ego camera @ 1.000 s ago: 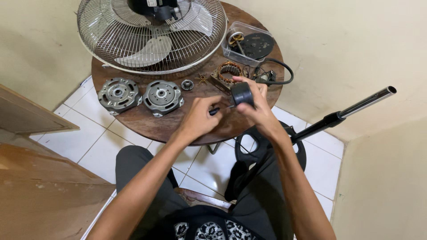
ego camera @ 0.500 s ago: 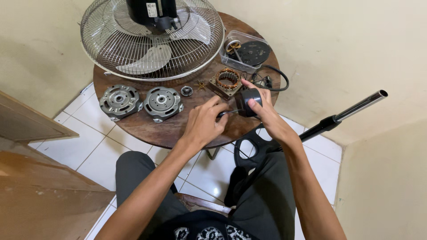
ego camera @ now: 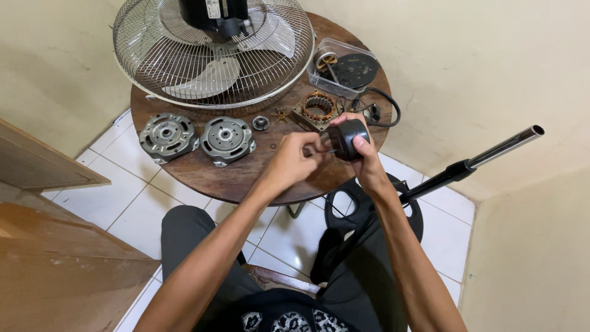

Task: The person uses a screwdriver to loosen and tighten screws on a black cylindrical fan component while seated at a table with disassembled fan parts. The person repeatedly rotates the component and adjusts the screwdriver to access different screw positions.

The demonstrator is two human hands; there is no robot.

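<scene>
Up close, both hands work above the near edge of the round wooden table (ego camera: 203,178), toward its right side. The right hand (ego camera: 367,157) wraps a small black round part (ego camera: 348,139), thumb on its near side and fingers curled over the far rim, holding it clear of the tabletop. The left hand (ego camera: 294,163) meets it from the left, fingertips pinched together against the part's open face; whether they grip anything there cannot be told.

Just beyond the hands sits a copper-wound coil (ego camera: 318,106), with a black cord (ego camera: 382,110) to its right and a clear tray (ego camera: 342,69) behind. Two grey metal covers (ego camera: 196,138) lie well to the left, and bare tabletop shows between them and the hands. The fan cage (ego camera: 212,58) fills the far half. Right of the table's edge, a black pole (ego camera: 467,165) slants over the tiled floor (ego camera: 123,203).
</scene>
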